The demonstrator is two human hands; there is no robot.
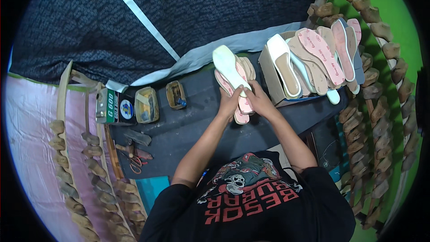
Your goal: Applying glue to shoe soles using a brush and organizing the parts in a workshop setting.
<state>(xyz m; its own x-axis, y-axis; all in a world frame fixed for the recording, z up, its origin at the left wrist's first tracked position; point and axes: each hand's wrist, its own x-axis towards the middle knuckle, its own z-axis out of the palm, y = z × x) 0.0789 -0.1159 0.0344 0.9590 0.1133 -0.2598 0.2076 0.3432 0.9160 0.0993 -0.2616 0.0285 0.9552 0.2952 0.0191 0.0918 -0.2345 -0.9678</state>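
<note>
Both hands [245, 102] grip white sole [229, 68] over insole stack [242, 107]; glue tins [146, 104] left, scissors [134, 161] nearer

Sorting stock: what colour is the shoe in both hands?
White shoe, clearest in the head view.

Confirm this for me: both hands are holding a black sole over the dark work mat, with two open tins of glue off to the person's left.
Not quite. The head view shows the sole is white, not black. The rest stands: the left hand and right hand both hold it over the dark work mat, and the two open tins sit to the person's left.
</note>
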